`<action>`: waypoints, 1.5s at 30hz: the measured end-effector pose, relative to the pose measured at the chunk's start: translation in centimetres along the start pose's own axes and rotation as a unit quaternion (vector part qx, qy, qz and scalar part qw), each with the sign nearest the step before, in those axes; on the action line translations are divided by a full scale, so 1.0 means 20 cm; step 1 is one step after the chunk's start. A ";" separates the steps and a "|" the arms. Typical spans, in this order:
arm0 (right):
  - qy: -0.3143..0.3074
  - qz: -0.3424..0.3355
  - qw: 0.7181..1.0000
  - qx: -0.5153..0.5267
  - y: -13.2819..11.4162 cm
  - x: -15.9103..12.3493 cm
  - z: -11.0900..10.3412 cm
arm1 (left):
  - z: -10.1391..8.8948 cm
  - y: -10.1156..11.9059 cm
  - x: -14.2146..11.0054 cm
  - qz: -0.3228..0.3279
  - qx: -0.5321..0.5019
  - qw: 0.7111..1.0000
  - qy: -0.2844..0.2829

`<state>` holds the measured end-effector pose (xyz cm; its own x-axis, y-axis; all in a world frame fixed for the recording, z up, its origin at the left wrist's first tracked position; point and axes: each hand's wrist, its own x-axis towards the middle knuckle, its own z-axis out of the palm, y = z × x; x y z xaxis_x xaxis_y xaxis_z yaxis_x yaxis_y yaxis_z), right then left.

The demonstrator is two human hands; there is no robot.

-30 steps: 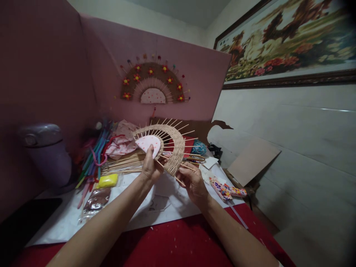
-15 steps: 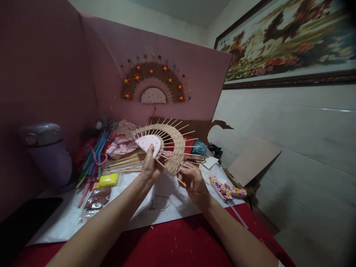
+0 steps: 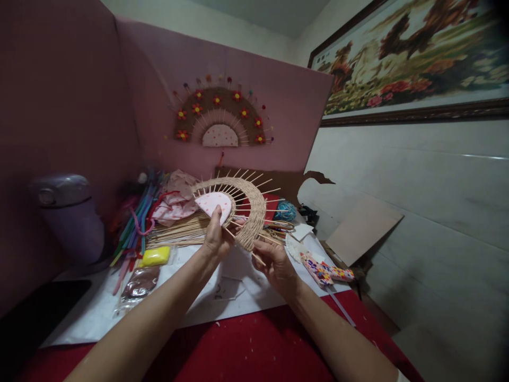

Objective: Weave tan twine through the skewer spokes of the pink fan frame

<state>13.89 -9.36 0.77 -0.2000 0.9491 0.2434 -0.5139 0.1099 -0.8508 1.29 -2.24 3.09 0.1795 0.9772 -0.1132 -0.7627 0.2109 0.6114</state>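
The thumb and fingers of your left hand [image 3: 214, 239] are closed on the hub of a woven fan [image 3: 256, 204], the thumb pressed on its dotted half-circle [image 3: 210, 201] and the others behind it. That pinch seems to stop the piece turning, since the hub is its firmest part. Your right hand [image 3: 275, 262] has its fingers nearly shut on the lower end of the straw-coloured band, by the last thin ribs; the exact grip, and any loose strand in it, you can't tell from here. Held at two spots, the fan is tilted in the air in front of you, ribs fanned outward, likely so its edge is easy to reach. The ribs overlap too much for a sure count.

Beyond it lies one bundle of sticks [image 3: 175, 236], with many fuzzy stems [image 3: 131, 228] beside it. Nearer you, on one white sheet [image 3: 207, 309] over the red-covered counter [image 3: 222, 355], are one yellow packet [image 3: 156, 256] and one brown packet [image 3: 141, 281]. One blue yarn ball [image 3: 285, 210] sits behind the fan. One tumbler [image 3: 75, 223] stands at the left. One finished-looking fan [image 3: 207, 106] with nine red flowers is up on the pink panel [image 3: 278, 106], perhaps for easy comparison.
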 end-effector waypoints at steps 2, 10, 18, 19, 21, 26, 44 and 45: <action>-0.002 0.010 1.000 0.015 0.00 0.00 0.00 | 0.00 0.00 0.00 0.001 0.006 1.000 -0.002; 0.009 0.007 1.000 -0.007 0.01 0.00 0.00 | 0.03 0.01 -0.02 0.013 0.009 1.000 0.012; 0.021 -0.081 0.982 -0.172 0.05 0.00 -0.01 | 0.05 0.02 -0.03 0.036 -0.021 0.998 0.041; 0.024 -0.097 0.975 -0.196 0.06 0.00 -0.01 | 0.05 0.02 -0.03 0.031 -0.022 0.999 0.036; 0.021 -0.138 0.957 -0.253 0.06 -0.01 0.00 | 0.04 0.01 -0.03 0.029 -0.023 0.999 0.017; 0.073 -0.206 0.888 -0.406 0.08 -0.02 0.03 | 0.02 -0.03 -0.02 0.052 -0.022 0.995 -0.085; 0.142 -0.025 0.980 0.139 0.06 0.12 -0.11 | 0.07 -0.22 -0.16 0.175 0.225 0.952 -0.107; 0.137 -0.023 0.979 0.147 0.06 0.12 -0.11 | 0.07 -0.23 -0.16 0.187 0.249 0.943 -0.117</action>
<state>14.65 -6.32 -0.78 0.0394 0.9931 0.1105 -0.7436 0.1030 -0.6607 5.10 -6.37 1.74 0.1315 0.9371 0.3234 -0.4243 -0.2416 0.8727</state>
